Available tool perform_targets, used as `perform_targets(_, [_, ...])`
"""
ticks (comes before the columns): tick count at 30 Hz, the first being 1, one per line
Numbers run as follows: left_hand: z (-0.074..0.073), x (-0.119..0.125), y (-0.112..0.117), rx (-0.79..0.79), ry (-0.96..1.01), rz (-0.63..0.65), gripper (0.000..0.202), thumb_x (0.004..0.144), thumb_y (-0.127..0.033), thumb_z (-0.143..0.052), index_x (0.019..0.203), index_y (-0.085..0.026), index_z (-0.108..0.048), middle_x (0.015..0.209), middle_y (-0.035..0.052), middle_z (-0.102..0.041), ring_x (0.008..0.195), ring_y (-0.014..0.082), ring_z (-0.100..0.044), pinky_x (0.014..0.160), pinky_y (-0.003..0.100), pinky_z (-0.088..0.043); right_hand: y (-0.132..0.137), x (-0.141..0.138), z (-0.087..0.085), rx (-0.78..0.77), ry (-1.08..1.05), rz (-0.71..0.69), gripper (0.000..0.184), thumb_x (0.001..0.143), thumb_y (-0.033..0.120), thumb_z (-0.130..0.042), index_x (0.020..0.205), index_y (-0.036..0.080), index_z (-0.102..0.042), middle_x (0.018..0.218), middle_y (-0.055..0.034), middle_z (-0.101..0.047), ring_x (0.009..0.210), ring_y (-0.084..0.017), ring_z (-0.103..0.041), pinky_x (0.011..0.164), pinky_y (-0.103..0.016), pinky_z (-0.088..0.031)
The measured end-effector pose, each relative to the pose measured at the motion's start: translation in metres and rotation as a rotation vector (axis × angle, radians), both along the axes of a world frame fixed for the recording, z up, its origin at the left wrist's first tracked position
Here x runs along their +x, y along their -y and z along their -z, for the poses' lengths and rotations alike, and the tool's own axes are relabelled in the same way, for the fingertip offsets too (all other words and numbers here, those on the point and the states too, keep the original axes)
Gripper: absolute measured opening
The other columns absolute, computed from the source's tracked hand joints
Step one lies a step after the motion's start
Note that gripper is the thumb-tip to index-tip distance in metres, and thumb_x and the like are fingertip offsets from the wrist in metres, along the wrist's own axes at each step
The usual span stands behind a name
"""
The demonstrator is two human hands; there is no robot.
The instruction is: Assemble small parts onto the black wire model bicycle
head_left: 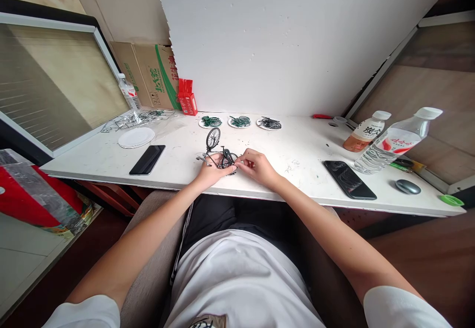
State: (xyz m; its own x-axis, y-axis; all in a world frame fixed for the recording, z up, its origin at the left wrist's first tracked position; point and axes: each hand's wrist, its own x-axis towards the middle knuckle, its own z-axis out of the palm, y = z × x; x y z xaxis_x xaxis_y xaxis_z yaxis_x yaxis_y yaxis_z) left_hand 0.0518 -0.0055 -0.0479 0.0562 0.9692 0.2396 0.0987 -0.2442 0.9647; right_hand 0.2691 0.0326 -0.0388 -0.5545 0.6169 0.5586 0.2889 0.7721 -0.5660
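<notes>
A small black model bicycle (213, 140) is held just above the near edge of the white table (178, 145), one wheel pointing up and away from me. My left hand (212, 173) is closed round its frame from the left. At the other wheel, the fingertips of my right hand (256, 166) are pinched together, touching the bike's right side. Whatever small piece may lie between those fingertips is too small to make out. Behind my hands, three white plates carry model parts: two with green parts (211, 121) (239, 121) and one with black parts (269, 123).
On the left lie a black phone (147, 160), stacked white plates (136, 137) and wire-like part frames (133, 120), with a water bottle (129, 93), cardboard box (152, 75) and red box (187, 101) behind. Rightward are another phone (349, 179), two bottles (401, 140) (365, 132) and a mouse (407, 186).
</notes>
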Motion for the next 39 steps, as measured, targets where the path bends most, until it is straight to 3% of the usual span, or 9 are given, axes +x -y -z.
perform_targets(6, [0.0, 0.001, 0.001, 0.01, 0.0, 0.021, 0.041, 0.068, -0.04, -0.094, 0.095, -0.018, -0.073, 0.104, 0.0106, -0.082, 0.1, 0.0288, -0.076, 0.093, 0.043, -0.06, -0.004, 0.0, 0.005, -0.178, -0.089, 0.001, 0.031, 0.097, 0.052, -0.074, 0.101, 0.023, -0.084, 0.078, -0.0013, -0.055, 0.074, -0.017, -0.056, 0.064, -0.029, -0.045])
perform_targets(17, [-0.001, 0.0, 0.002, 0.004, -0.06, -0.005, 0.038, 0.067, -0.038, -0.094, 0.092, -0.018, -0.072, 0.101, 0.0095, -0.082, 0.097, 0.0284, -0.075, 0.088, 0.04, -0.06, -0.016, 0.002, 0.012, -0.381, -0.147, -0.049, 0.037, 0.087, 0.058, -0.081, 0.099, 0.023, -0.087, 0.071, 0.0037, -0.045, 0.067, -0.013, -0.04, 0.062, -0.029, -0.035])
perform_targets(39, [-0.007, -0.003, 0.005, -0.064, -0.075, 0.055, 0.04, 0.068, -0.037, -0.095, 0.096, -0.017, -0.075, 0.104, 0.0089, -0.081, 0.095, 0.024, -0.074, 0.087, 0.035, -0.057, -0.018, 0.005, 0.011, -0.56, -0.123, -0.064, 0.047, 0.08, 0.061, -0.086, 0.099, 0.018, -0.087, 0.066, 0.0056, -0.037, 0.066, -0.012, -0.033, 0.066, -0.031, -0.03])
